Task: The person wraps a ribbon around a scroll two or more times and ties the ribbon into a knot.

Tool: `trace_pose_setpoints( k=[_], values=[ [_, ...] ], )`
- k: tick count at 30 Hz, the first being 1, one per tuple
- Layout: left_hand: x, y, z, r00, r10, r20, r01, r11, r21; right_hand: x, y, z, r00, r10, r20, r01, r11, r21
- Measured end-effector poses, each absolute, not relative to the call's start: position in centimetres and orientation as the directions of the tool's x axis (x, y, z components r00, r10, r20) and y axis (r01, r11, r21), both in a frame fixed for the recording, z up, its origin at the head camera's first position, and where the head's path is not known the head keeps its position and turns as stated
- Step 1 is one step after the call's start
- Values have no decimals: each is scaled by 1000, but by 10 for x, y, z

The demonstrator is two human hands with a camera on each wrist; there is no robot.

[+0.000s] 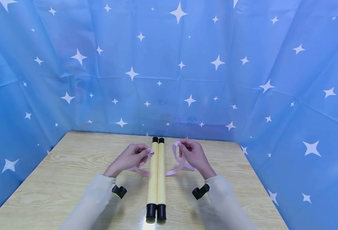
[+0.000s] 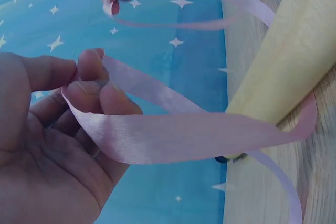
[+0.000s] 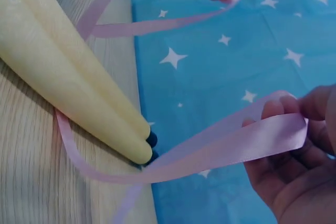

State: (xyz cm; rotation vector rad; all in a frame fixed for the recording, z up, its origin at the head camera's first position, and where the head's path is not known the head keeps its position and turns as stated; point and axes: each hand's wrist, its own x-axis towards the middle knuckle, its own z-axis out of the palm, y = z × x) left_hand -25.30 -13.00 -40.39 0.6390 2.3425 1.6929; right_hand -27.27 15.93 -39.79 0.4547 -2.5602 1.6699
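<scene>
Partly hidden, the ribbon (image 2: 184, 139) passes under two tubes (image 1: 154, 179) on the tabletop (image 1: 56, 179), its middle unseen. Both wrist views crop the tubes. The left hand (image 1: 132, 156) has its grip pinched on one ribbon loop, the right hand (image 1: 194, 155) on another. Side edges lie well beyond both, curtain (image 1: 163, 48) behind.

Inscriptions, brands, numerals: none legible in any view. Printed motif: white four-pointed stars, assorted sizes, on the blue backdrop (image 1: 157, 48), behind the yellow rolls (image 1: 153, 179); wordless. Yellow rolls, black end caps (image 1: 151, 211) included: no readable marking. Pink satin ribbon (image 1: 173, 172), extending to either side of the rolls: no lettering visible. Black left wrist camera (image 1: 119, 191), left of the rolls, and black right wrist camera (image 1: 200, 191), right of them: any markings too small to read.
</scene>
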Motion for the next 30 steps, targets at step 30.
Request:
trace_pose_setpoints(
  k=[30],
  values=[
    [-252,-100,-402,-854,505,123,328,340,882,-257,117,-395,-847,-466,256,-464,414,-783]
  ],
)
